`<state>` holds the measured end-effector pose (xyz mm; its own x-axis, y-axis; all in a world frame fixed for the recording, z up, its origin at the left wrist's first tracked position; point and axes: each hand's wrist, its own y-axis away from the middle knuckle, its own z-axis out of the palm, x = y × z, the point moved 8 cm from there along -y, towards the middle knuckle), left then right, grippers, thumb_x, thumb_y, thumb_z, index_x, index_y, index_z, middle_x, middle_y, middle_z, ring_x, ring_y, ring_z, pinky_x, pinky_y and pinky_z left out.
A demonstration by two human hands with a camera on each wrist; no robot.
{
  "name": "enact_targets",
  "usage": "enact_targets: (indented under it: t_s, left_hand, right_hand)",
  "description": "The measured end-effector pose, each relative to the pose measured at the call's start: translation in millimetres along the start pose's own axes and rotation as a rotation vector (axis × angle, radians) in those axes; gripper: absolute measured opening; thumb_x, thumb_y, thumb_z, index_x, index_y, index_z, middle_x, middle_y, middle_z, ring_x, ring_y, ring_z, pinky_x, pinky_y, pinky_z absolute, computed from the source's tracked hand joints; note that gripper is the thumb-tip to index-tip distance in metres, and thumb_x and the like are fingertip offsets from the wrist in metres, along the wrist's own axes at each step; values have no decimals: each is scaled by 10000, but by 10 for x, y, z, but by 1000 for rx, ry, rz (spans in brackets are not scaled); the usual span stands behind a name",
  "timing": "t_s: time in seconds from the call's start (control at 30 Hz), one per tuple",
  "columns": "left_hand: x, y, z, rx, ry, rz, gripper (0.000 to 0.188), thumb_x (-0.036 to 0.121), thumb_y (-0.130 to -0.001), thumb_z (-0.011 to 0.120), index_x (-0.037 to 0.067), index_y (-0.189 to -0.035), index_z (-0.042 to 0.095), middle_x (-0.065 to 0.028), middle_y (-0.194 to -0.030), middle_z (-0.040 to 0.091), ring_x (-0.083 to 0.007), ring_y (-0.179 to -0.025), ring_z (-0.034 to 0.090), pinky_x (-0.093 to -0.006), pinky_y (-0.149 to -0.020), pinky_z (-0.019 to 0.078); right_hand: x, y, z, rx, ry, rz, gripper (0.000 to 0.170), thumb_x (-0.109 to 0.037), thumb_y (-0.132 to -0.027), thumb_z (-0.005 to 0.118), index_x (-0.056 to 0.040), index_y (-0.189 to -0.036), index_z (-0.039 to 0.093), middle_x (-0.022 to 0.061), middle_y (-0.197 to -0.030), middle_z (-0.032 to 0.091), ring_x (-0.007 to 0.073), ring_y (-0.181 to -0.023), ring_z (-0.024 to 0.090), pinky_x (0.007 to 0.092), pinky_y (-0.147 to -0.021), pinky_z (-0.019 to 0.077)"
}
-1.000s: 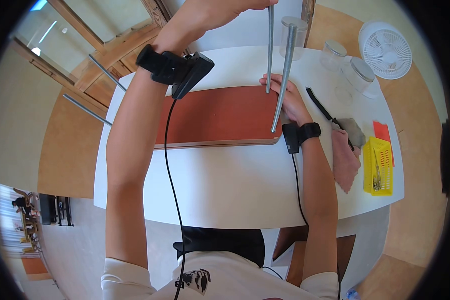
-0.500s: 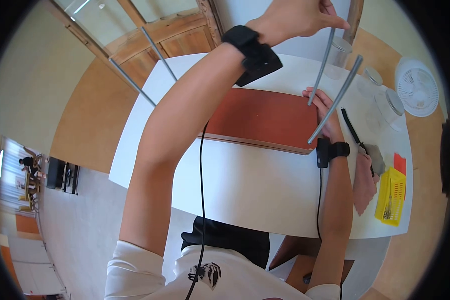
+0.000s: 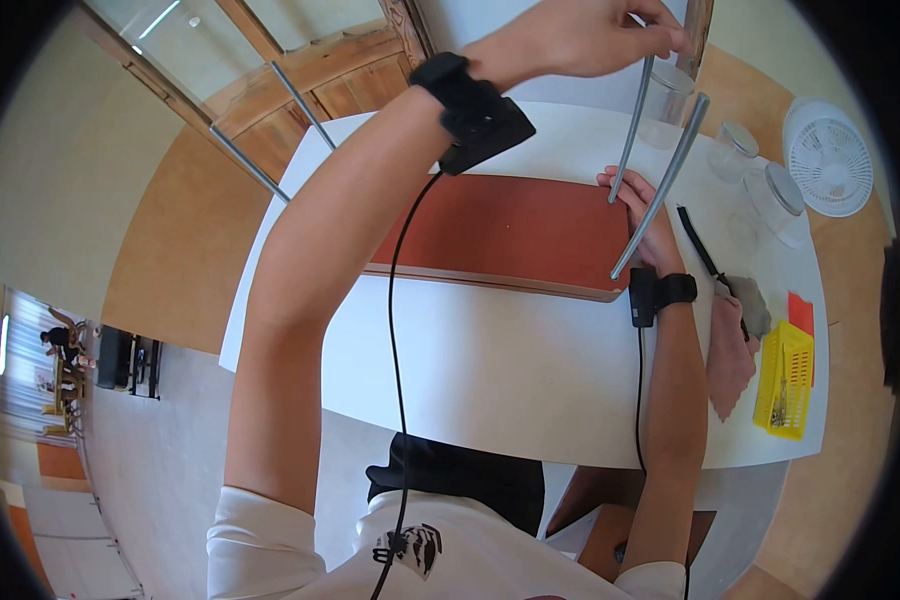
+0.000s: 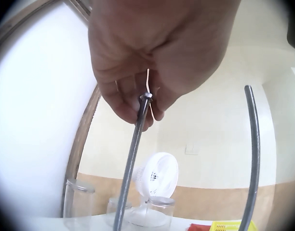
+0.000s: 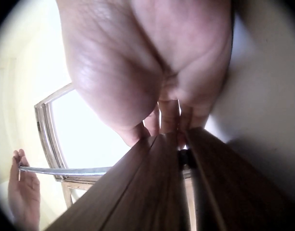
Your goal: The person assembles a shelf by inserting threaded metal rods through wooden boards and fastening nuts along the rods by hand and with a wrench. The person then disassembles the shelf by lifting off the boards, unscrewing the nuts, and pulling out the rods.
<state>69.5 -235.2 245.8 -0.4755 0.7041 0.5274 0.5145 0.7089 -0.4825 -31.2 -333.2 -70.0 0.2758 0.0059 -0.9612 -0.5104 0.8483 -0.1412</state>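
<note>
In the head view a red-brown board assembly (image 3: pixel 505 225) lies on the white table (image 3: pixel 470 360), and metal threaded rods stand at its corners. High at the far right, my left hand (image 3: pixel 595 40) pinches the upper end of the back-right threaded rod (image 3: pixel 631 130). A small shiny nut (image 4: pixel 146 96) shows at that rod's tip among the curled fingers in the left wrist view. The front-right rod (image 3: pixel 662 185) stands free. My right hand (image 3: pixel 650 225) rests along the boards' right end, fingers extended past the back corner. Stacked wooden edges (image 5: pixel 152 178) lie before it.
Two rods (image 3: pixel 250 163) rise at the left end. Lidded clear jars (image 3: pixel 776 190) and a white fan (image 3: pixel 828 160) are at the far right. Nearer are a black-handled tool (image 3: pixel 698 240), a pink cloth (image 3: pixel 732 365) and a yellow basket (image 3: pixel 785 380). Cables hang from both wrists.
The head view has swung, shifting the whole scene rightward, then slightly back. My left hand stays at the back-right rod's top with its fingers shifting slightly; my right hand remains at the board end.
</note>
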Motion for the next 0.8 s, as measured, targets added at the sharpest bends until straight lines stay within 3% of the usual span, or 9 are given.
enact_targets:
  t_s: [0.17, 0.23, 0.3, 0.47, 0.57, 0.6, 0.63, 0.67, 0.8]
  left_hand:
    - [-176, -31, -71, -20, 112, 36, 290, 116, -1038, 591, -40, -1262, 688, -119, -1058, 746, -170, -934, 695, -310, -903, 566]
    - [-171, -44, -144, 44, 84, 7, 273, 130, -1008, 649, -51, -1201, 716, -123, -996, 758, -172, -870, 701, -319, -842, 579]
    - [-103, -66, -186, 65, -46, -6, 250, 135, -986, 679, -52, -1141, 738, -127, -943, 761, -175, -833, 701, -325, -800, 579]
    - [115, -65, -237, 173, -330, -74, 210, 167, -909, 771, -43, -918, 776, -144, -767, 738, -191, -722, 692, -339, -686, 557]
    - [145, -65, -284, 275, -406, 24, 301, 231, -851, 825, -46, -788, 726, -217, -706, 695, -293, -662, 690, -387, -647, 547]
    - [158, -61, -283, 282, -353, -167, 337, 240, -843, 826, -68, -770, 709, -251, -752, 690, -343, -708, 696, -406, -679, 550]
    - [137, -48, -296, 342, -455, 107, 327, 225, -862, 804, -83, -815, 704, -276, -804, 676, -361, -766, 699, -410, -724, 554]
    - [118, 86, -453, 344, -500, 78, 327, 225, -862, 804, -83, -815, 704, -276, -804, 676, -361, -766, 699, -410, -724, 554]
    - [-658, -305, -283, 354, -578, 20, 321, 218, -868, 796, -85, -828, 699, -274, -811, 678, -359, -771, 699, -409, -728, 555]
  right_hand:
    - [-23, -5, 9, -15, -6, -2, 341, -211, -1053, 605, -5, -1324, 610, 120, -1239, 705, 174, -1199, 630, 312, -1050, 483]
    - [-29, 2, 24, -17, -8, 3, 336, -195, -1042, 615, -2, -1317, 619, 131, -1253, 686, 213, -1237, 617, 333, -1077, 482]
    - [-14, 2, 15, -5, -13, -1, 345, -235, -1065, 593, -6, -1323, 605, 107, -1219, 728, 130, -1141, 642, 290, -1021, 479]
    - [2, -22, -32, -19, 37, -49, 389, -253, -1043, 627, 3, -1335, 609, 108, -1225, 724, 149, -1162, 636, 303, -1044, 464]
    - [-45, -9, -24, -24, 108, -110, 428, -277, -1012, 655, 13, -1326, 628, 118, -1251, 707, 181, -1205, 622, 313, -1079, 439]
    - [-51, -12, -25, -13, 110, -112, 409, -262, -1009, 643, 11, -1313, 635, 120, -1248, 704, 194, -1204, 625, 318, -1090, 431]
    - [-52, -16, -35, 7, 126, -127, 394, -254, -1005, 638, 7, -1301, 640, 116, -1240, 701, 196, -1208, 622, 323, -1093, 429]
    - [-71, -24, -31, -6, 182, -126, 379, -249, -1008, 634, 4, -1291, 643, 116, -1230, 698, 193, -1216, 616, 321, -1093, 430]
    - [49, -54, -64, 28, 69, -35, 363, -222, -1042, 616, 9, -1322, 624, 120, -1260, 684, 184, -1225, 611, 315, -1096, 437]
